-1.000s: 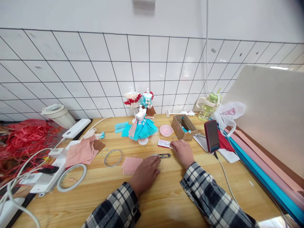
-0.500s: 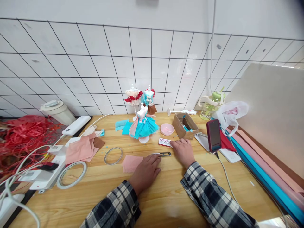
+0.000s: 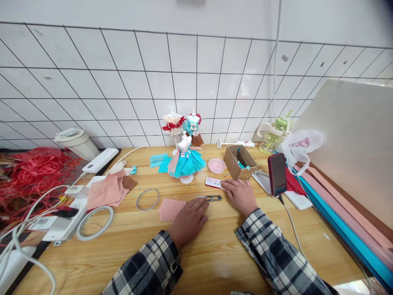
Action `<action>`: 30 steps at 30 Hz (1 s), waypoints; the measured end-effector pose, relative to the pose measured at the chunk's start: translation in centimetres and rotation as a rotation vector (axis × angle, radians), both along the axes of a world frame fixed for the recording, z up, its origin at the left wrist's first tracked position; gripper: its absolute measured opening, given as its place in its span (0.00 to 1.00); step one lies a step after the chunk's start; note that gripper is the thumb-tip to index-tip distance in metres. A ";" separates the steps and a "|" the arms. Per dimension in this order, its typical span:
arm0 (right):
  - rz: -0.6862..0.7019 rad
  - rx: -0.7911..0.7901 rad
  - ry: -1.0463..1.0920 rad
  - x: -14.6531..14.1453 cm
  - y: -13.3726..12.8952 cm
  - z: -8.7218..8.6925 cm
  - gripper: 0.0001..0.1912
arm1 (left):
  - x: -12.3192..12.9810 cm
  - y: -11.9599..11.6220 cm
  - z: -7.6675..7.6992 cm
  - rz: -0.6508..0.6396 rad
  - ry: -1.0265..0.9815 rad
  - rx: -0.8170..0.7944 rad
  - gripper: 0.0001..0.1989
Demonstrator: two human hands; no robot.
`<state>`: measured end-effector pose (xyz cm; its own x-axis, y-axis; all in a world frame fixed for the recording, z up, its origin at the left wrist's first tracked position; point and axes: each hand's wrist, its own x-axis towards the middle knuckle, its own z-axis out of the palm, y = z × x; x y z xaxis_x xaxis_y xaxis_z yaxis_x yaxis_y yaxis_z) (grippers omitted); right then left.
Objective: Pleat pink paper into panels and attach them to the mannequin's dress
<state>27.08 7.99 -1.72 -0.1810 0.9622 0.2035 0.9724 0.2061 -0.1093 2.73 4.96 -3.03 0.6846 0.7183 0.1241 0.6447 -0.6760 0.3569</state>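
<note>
Fingers extended and empty, my left hand lies by the snips; sliding toward the tabletop's far edge risks a prick. Right hand: can't tell its hold.

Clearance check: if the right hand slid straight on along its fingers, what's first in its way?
Looks like the labelled packet, just ahead of the right hand. They may already touch; depth is unclear there.
</note>
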 end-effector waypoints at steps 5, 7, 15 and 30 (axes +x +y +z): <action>-0.090 0.055 0.054 1.2 -0.5 0.2 0.21 | -0.1 0.0 -0.2 0.005 0.010 0.012 0.21; -0.163 0.045 0.050 2.2 -1.4 0.4 0.19 | -0.1 0.0 0.0 0.002 -0.005 0.019 0.21; -0.164 0.005 0.021 6.2 -6.8 -1.1 0.17 | 0.2 -0.2 0.7 0.033 0.047 0.103 0.19; -0.146 -0.083 0.090 1.1 -0.5 1.6 0.15 | 3.4 1.9 1.7 -0.021 0.064 0.226 0.22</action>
